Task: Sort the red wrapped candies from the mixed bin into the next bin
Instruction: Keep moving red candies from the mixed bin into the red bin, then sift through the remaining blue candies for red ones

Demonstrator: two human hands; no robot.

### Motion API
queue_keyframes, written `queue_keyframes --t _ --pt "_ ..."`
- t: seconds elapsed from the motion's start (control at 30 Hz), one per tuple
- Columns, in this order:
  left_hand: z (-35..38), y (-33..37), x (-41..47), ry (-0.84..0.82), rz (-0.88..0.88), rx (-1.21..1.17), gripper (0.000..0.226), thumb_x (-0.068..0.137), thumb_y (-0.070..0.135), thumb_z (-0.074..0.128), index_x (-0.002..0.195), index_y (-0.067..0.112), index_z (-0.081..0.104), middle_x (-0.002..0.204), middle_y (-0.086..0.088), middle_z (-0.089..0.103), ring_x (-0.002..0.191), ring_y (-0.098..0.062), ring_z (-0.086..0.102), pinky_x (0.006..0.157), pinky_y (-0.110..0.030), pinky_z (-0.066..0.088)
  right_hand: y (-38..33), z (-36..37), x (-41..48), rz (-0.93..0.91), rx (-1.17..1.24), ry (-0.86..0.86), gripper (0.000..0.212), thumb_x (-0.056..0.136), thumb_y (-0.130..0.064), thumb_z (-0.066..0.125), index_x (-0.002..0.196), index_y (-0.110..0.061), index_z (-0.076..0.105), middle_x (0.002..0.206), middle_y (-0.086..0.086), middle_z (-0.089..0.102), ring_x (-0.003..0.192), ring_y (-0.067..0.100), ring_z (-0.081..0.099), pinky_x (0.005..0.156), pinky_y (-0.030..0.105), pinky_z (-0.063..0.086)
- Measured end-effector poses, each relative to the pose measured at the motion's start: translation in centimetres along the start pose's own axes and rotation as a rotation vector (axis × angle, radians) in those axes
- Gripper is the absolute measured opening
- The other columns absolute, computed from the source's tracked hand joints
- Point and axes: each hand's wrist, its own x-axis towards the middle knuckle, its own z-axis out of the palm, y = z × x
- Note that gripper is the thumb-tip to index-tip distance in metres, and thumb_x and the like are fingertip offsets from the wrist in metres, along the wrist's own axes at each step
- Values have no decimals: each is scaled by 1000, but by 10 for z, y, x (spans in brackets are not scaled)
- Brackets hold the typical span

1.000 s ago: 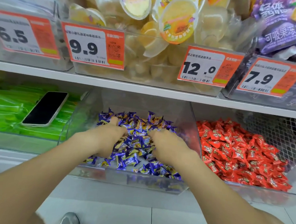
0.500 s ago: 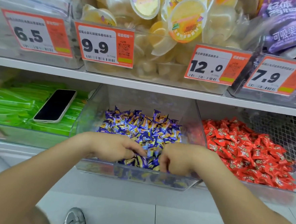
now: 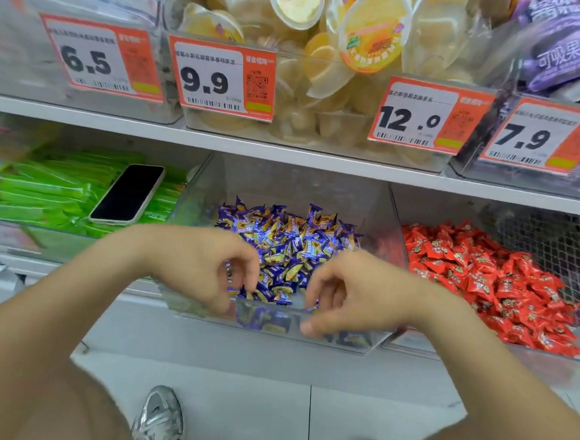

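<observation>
Both hands are down at the front edge of the lower shelf, inside the clear middle bin (image 3: 301,186). My left hand (image 3: 206,269) has its fingers curled down into the purple candies (image 3: 290,240) just behind the bin's front wall. Whether they pinch a wrapper I cannot tell, since the fingertips are buried. My right hand (image 3: 359,293) sits just beside it, near the bin's right front corner. Its fingers hook down inside the rim and its thumb lies against the outside of the front wall. Again I cannot tell if anything is caught between them.

The red candies (image 3: 490,275) lie heaped in the next bin (image 3: 478,356) to the right, apart from both hands. What shows in the middle bin is purple and gold wrappers, piled toward the back and thinner at the front.

In the left bin a dark phone (image 3: 127,194) lies face up on green packs (image 3: 43,189). The upper shelf (image 3: 286,152) carries jelly cups (image 3: 373,36) and orange price tags (image 3: 223,79). Below, on the tiled floor, a silver shoe (image 3: 159,420) shows between my arms.
</observation>
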Motion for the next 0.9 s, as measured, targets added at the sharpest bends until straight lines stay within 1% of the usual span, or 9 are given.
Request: queue_keyframes --t 0.13,0.27,0.43,0.53,0.63,0.7,0.77,0.83,0.9 --pt "26 -6 0 73 -45 262 33 77 24 81 92 39 57 90 14 62 76 -1 57 59 -20 45 7 20 -6 2 -193 46 17 84 -23 83 81 -22 67 70 -9 74 66 2 67 65 23 53" --pt "25 -19 9 245 17 322 20 85 26 77 93 33 60 89 7 67 81 -11 54 67 -27 42 6 19 -8 7 -203 274 15 84 -27 82 80 -24 68 67 -13 70 67 1 64 68 26 51" --pt "3 -25 14 550 -32 265 37 81 13 79 100 37 59 95 7 69 89 -18 63 77 -36 54 15 16 6 51 -171 616 8 90 -26 76 84 -25 70 74 -14 65 84 21 67 79 38 54" --pt "6 -28 20 525 -55 343 37 73 23 89 89 38 59 90 16 65 88 -14 62 77 -37 56 18 18 13 101 -177 533 10 89 -21 75 84 -25 67 78 -11 66 86 22 67 79 40 56" --pt "22 -28 30 453 -133 445 32 80 29 78 86 38 47 90 8 59 86 -24 62 71 -38 54 17 27 15 131 -286 430 8 90 -21 71 90 -26 65 90 -6 69 94 25 66 79 42 57" --pt "29 -21 34 415 -150 520 28 84 29 70 97 37 48 97 2 60 93 -29 64 71 -37 51 19 28 15 110 -312 418 6 92 -24 70 94 -26 64 96 -4 70 96 26 65 80 43 57" --pt "29 -8 34 414 -99 526 44 81 42 70 119 35 51 112 4 64 107 -25 63 75 -36 52 18 24 12 55 -298 383 11 93 -35 71 97 -27 65 97 -5 70 97 25 66 81 43 56" --pt "27 13 34 468 10 467 55 78 57 67 125 35 50 115 8 63 110 -20 60 83 -39 55 16 16 4 -19 -265 422 18 95 -45 65 105 -31 67 99 -6 67 97 21 64 84 43 56" --pt "30 40 40 541 140 420 44 80 58 62 116 35 53 106 12 60 105 -19 59 84 -41 54 10 5 -12 -58 -183 587 18 97 -32 55 108 -30 69 99 -6 69 94 19 66 84 39 55"
